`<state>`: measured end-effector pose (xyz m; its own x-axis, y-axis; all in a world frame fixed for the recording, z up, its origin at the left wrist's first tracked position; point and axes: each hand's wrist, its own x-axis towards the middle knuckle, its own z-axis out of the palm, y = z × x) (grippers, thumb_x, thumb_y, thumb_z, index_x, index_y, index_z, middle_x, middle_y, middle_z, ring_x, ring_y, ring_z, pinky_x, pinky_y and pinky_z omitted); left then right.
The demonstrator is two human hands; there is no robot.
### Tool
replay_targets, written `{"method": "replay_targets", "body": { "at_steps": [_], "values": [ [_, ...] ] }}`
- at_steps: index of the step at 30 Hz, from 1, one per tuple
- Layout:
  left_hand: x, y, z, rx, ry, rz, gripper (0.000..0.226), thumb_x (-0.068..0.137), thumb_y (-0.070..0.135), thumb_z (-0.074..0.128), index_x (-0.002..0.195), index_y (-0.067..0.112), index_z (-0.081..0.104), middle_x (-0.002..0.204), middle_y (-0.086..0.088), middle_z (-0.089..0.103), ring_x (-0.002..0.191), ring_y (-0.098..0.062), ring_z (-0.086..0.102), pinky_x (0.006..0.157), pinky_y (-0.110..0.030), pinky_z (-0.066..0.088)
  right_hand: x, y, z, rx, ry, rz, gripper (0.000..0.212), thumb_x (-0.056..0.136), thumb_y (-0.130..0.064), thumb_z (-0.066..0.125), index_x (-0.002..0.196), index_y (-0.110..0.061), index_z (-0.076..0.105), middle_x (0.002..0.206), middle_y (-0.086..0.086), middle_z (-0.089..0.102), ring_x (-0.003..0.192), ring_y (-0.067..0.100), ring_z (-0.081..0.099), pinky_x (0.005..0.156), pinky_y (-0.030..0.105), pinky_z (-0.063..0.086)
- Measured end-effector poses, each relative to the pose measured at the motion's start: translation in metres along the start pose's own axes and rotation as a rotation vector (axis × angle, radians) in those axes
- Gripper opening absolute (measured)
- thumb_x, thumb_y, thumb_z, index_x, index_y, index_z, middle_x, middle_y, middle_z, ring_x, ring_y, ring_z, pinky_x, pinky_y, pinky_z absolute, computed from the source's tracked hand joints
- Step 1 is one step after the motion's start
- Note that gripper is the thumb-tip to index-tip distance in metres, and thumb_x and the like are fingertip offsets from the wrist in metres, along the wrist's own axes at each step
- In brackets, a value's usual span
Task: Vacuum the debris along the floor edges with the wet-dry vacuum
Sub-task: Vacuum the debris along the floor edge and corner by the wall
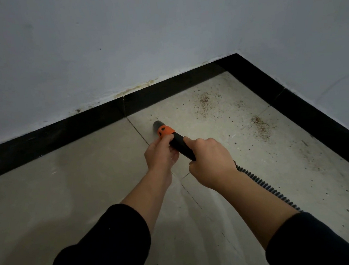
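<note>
A pale grey-white painted wall (119, 42) ran across the far side and met a second pale wall (320, 45) on the right at a corner. A glossy black skirting band (64, 133) lined the foot of both walls. Yellowish-brown stains (136, 89) marked the far wall just above the skirting. The floor of large beige tiles (69, 194) showed thin dark grout lines (137, 131). The light was dim, brighter on the tiles toward the right.
</note>
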<state>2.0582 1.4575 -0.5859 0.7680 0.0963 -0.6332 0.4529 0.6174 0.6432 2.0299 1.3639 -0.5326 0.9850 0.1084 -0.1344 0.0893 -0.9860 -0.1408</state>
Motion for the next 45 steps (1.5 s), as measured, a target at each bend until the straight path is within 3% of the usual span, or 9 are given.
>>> {"method": "replay_targets", "body": {
  "at_steps": [7,10,14,18,26,31,36,40,45],
  "values": [
    [0.008,-0.005,0.003,-0.024,-0.038,-0.002,0.012,0.091,0.010,0.065,0.100,0.018,0.064,0.097,-0.010,0.072,0.088,-0.016,0.070,0.067,-0.020,0.057,0.003,0.005,-0.001,0.003,-0.003,0.022,0.052,0.082,-0.006,0.052,0.131,-0.022,0.047,0.080,0.003,0.049,0.076,0.022,0.045,0.061,0.031,0.038],
    [0.011,-0.008,0.006,-0.026,-0.072,0.012,0.025,0.092,0.009,0.065,0.116,0.015,0.065,0.095,-0.007,0.072,0.086,-0.013,0.070,0.061,-0.017,0.056,0.005,0.007,-0.002,-0.011,0.002,0.036,0.049,0.082,-0.007,0.052,0.129,-0.021,0.048,0.081,0.003,0.050,0.077,0.023,0.045,0.062,0.031,0.038],
    [0.014,-0.013,0.011,-0.008,-0.117,0.015,0.043,0.093,0.011,0.064,0.135,0.014,0.058,0.099,-0.005,0.073,0.089,-0.012,0.071,0.064,-0.018,0.055,0.008,0.012,-0.004,-0.038,0.001,0.058,0.046,0.083,-0.007,0.052,0.126,-0.021,0.049,0.081,0.003,0.049,0.077,0.024,0.045,0.063,0.031,0.037],
    [0.015,-0.017,0.014,0.025,-0.151,0.021,0.049,0.095,0.011,0.061,0.143,0.017,0.051,0.103,-0.003,0.071,0.090,-0.009,0.069,0.071,-0.021,0.053,0.012,0.016,-0.005,-0.046,0.006,0.076,0.048,0.083,-0.006,0.052,0.128,-0.021,0.048,0.078,0.002,0.046,0.077,0.023,0.045,0.063,0.032,0.038],
    [0.019,-0.017,0.022,-0.003,-0.163,-0.015,0.052,0.096,0.011,0.061,0.145,0.020,0.048,0.105,-0.003,0.069,0.090,-0.010,0.067,0.076,-0.023,0.052,0.019,0.020,-0.007,-0.065,0.014,0.084,0.041,0.082,-0.006,0.051,0.121,-0.019,0.050,0.078,0.003,0.048,0.077,0.023,0.045,0.062,0.032,0.037],
    [0.020,-0.015,0.023,-0.053,-0.136,-0.024,0.053,0.094,0.008,0.062,0.144,0.018,0.049,0.123,-0.011,0.065,0.092,-0.011,0.066,0.074,-0.021,0.053,0.024,0.022,-0.007,-0.042,0.014,0.066,0.047,0.080,-0.005,0.051,0.125,-0.022,0.051,0.072,0.001,0.046,0.074,0.023,0.045,0.059,0.029,0.035],
    [0.019,-0.012,0.017,-0.091,-0.106,-0.013,0.051,0.092,0.009,0.064,0.141,0.017,0.052,0.107,-0.005,0.070,0.082,-0.008,0.068,0.072,-0.020,0.052,0.025,0.019,-0.006,-0.017,0.004,0.042,0.048,0.080,-0.006,0.052,0.125,-0.022,0.051,0.067,-0.002,0.042,0.071,0.022,0.044,0.052,0.026,0.031],
    [0.018,-0.006,0.012,-0.129,-0.029,-0.004,0.050,0.087,0.008,0.070,0.135,0.014,0.059,0.102,-0.006,0.073,0.070,-0.006,0.070,0.070,-0.020,0.053,0.026,0.012,-0.006,0.002,-0.005,0.009,0.054,0.082,-0.006,0.053,0.133,-0.022,0.049,0.071,-0.002,0.042,0.073,0.022,0.044,0.061,0.029,0.037],
    [0.016,0.000,0.004,-0.153,0.009,0.005,0.049,0.085,0.007,0.071,0.133,0.013,0.060,0.101,-0.007,0.072,0.078,-0.010,0.069,0.071,-0.021,0.052,0.027,0.004,-0.006,0.020,-0.021,-0.013,0.055,0.083,-0.007,0.054,0.135,-0.022,0.048,0.081,0.002,0.050,0.076,0.022,0.046,0.065,0.031,0.044]
  ]
}}
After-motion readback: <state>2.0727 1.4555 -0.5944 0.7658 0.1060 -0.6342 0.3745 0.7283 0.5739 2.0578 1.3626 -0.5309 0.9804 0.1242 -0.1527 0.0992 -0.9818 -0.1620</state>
